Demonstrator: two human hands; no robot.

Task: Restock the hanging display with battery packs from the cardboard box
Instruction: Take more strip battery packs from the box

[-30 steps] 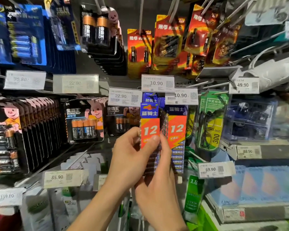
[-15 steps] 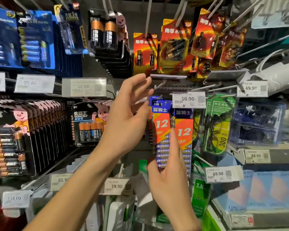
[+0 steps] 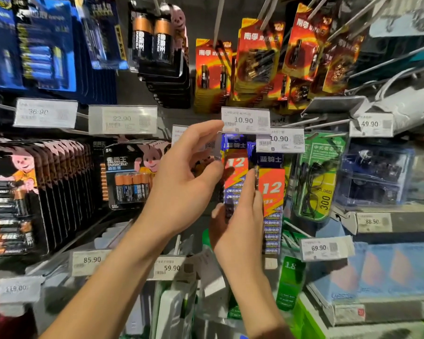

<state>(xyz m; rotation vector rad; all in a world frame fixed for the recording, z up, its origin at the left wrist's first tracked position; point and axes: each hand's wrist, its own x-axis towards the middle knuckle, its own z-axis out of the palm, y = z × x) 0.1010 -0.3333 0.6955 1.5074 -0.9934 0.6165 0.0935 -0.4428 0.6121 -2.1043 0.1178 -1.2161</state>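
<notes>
A blue and orange battery pack (image 3: pixel 236 174) marked "12" sits upright against the display, its top just under a 10.90 price tag (image 3: pixel 245 119). My right hand (image 3: pixel 240 223) grips the pack from below, index finger up its right edge and thumb on its left side. With fingers loosely spread, my left hand (image 3: pixel 181 184) has its thumb touching the pack's upper left edge and its index fingertip at the tag's left end. A matching pack (image 3: pixel 272 192) hangs just to the right. The hook itself is hidden, and the cardboard box is out of view.
Black Duracell packs (image 3: pixel 130 177) hang to the left, red and orange battery packs (image 3: pixel 257 59) above, a green pack of glasses (image 3: pixel 316 177) to the right. Bare hook rods (image 3: pixel 389 59) stick out at the upper right. Price tags line the rails below.
The 10.90 tag, tipped up half a second ago, hangs flat again. My left hand has dropped slightly, thumb now on the pack. The pack has risen since a second ago.
</notes>
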